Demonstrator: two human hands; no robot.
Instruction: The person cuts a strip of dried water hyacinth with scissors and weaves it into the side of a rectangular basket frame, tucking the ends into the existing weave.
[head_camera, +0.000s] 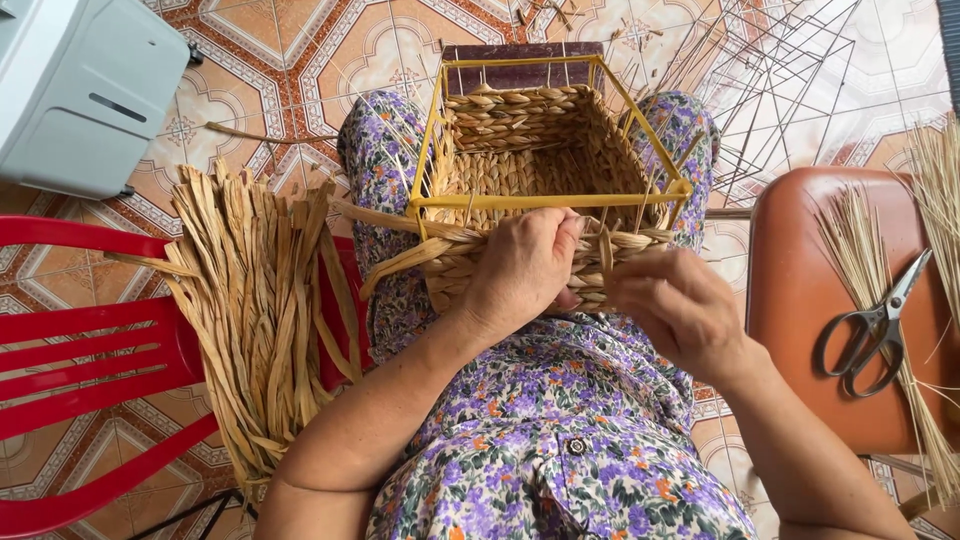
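On the patterned tiled floor (300, 50), a red plastic chair (90, 350) holding a bundle of dried flat straw strips (255, 320) stands left, grey metal scissors (875, 325) lie on a brown stool (800, 290) right, and a grey-white plastic box (80, 90) sits far left.

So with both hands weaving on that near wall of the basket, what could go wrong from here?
The basket rests only on the lap, so it may tip while the left hand and right hand pull the strand. The fibre bundle overhangs the red chair and could slide off. The scissors lie near the right elbow.
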